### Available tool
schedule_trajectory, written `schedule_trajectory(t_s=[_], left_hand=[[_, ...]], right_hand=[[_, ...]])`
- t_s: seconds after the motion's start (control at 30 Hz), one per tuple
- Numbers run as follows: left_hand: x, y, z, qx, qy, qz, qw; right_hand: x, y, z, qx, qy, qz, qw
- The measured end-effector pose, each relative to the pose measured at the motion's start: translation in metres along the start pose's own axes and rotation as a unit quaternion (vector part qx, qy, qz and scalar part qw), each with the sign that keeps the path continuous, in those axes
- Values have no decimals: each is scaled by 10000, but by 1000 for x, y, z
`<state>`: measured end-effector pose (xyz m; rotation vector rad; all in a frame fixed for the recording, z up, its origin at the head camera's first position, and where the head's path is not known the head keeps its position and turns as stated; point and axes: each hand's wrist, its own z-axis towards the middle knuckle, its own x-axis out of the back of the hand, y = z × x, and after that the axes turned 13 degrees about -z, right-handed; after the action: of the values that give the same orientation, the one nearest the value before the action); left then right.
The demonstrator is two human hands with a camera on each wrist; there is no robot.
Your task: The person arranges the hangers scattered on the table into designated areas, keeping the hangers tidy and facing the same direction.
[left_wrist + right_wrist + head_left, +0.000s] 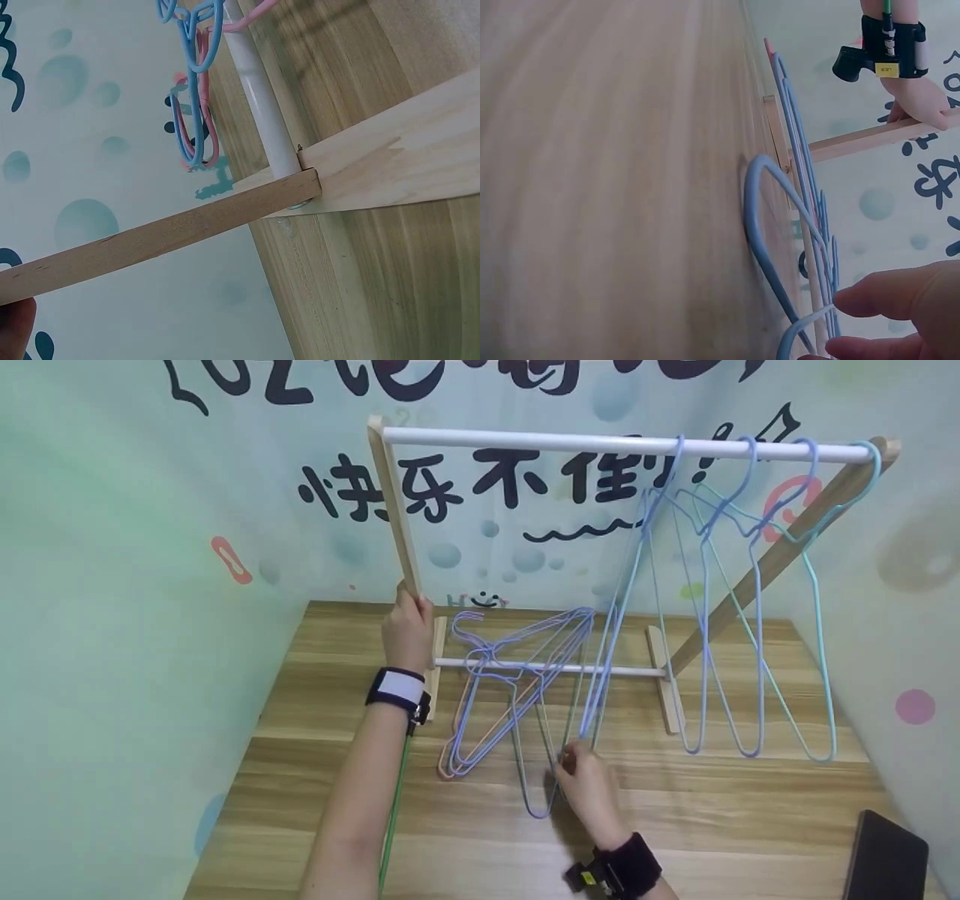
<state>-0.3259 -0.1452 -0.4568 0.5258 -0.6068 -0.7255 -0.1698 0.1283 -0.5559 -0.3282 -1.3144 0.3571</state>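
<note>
A wooden-sided hanger rack [525, 436] with white rods stands on the table. My left hand [407, 634] grips its left wooden post [397, 517]; only a fingertip [15, 330] shows in the left wrist view. Blue and teal clothes hangers [759, 660] hang from the top rod's right half. Several blue, pink and greenish hangers [480, 750] lie heaped against the lower rod. My right hand [589, 784] pinches the low end of a blue hanger [799, 330] between thumb and finger, beside the heap. Exactly which hanger meets the fingers is partly hidden.
A black flat device [887, 855] lies at the table's right front. Behind the rack hangs a pale printed backdrop [247, 472] with dark lettering. A green cable [395, 810] runs along the left forearm. The wooden table [735, 825] extends in front of the rack.
</note>
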Motion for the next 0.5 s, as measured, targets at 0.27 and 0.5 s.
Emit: schedule_trajectory(t_s=[0.27, 0.5], left_hand=[[-1, -1, -2, 89, -27, -23, 10000], [-1, 0, -1, 136, -73, -17, 9999]], right_hand=[[-3, 1, -1, -39, -272, -174, 9995], [-3, -1, -3, 42, -411, -288, 9987]])
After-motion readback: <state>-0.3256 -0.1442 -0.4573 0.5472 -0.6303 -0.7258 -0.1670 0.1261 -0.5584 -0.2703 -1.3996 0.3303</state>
